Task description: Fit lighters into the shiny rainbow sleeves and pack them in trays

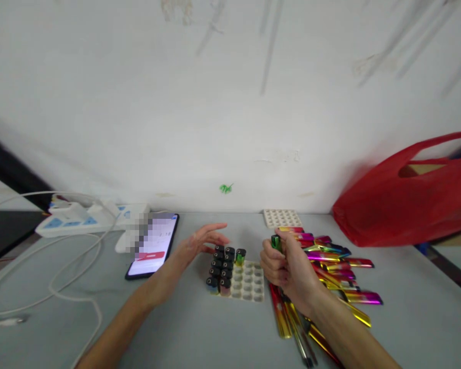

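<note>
My right hand (pixel 286 269) is closed round a green lighter (pixel 275 242), whose black top pokes out above my fist. It hovers just right of a cream tray (pixel 249 284) with rows of sockets. Several lighters (pixel 222 266) stand upright in the tray's left columns, and a yellow-green one (pixel 240 256) stands at the far end. My left hand (pixel 202 243) is open, fingers stretched out, hovering just left of the tray's far corner and holding nothing. A heap of shiny multicoloured lighters (pixel 336 266) lies flat behind and under my right forearm.
A phone (pixel 153 246) with a lit screen lies left of my left hand. A white power strip (pixel 80 218) and looping white cables (pixel 54 282) fill the left side. A second empty tray (pixel 282 218) sits by the wall. A red plastic bag (pixel 411 200) stands at the right.
</note>
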### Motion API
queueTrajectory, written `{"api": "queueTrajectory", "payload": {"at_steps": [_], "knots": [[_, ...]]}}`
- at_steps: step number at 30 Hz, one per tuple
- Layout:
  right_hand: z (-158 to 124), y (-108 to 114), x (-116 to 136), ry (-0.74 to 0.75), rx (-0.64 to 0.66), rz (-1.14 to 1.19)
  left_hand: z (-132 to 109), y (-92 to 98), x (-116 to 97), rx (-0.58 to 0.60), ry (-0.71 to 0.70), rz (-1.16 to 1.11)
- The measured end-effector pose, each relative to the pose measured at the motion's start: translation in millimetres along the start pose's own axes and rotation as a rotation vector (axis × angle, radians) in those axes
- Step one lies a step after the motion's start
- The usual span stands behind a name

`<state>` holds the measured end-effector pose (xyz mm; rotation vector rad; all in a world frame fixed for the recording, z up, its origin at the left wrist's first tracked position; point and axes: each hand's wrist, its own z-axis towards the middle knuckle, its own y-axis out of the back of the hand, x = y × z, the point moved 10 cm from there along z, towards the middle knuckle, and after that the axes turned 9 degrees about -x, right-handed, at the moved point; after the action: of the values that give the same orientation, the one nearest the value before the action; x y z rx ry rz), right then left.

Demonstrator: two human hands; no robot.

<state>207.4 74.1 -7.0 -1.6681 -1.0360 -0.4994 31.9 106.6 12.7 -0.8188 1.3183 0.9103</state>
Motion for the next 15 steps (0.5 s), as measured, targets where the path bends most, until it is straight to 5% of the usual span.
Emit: {"api": "queueTrajectory", "payload": {"at_steps": [5,15], "knots": [[0,4,-1,0.017,-0.038,-0.018,5,12.4,6,-0.209,0.038,0.238],[3,11,-1,0.022,-0.083,-0.006,3,18.1,12,-0.274,0.096,0.388]]}}
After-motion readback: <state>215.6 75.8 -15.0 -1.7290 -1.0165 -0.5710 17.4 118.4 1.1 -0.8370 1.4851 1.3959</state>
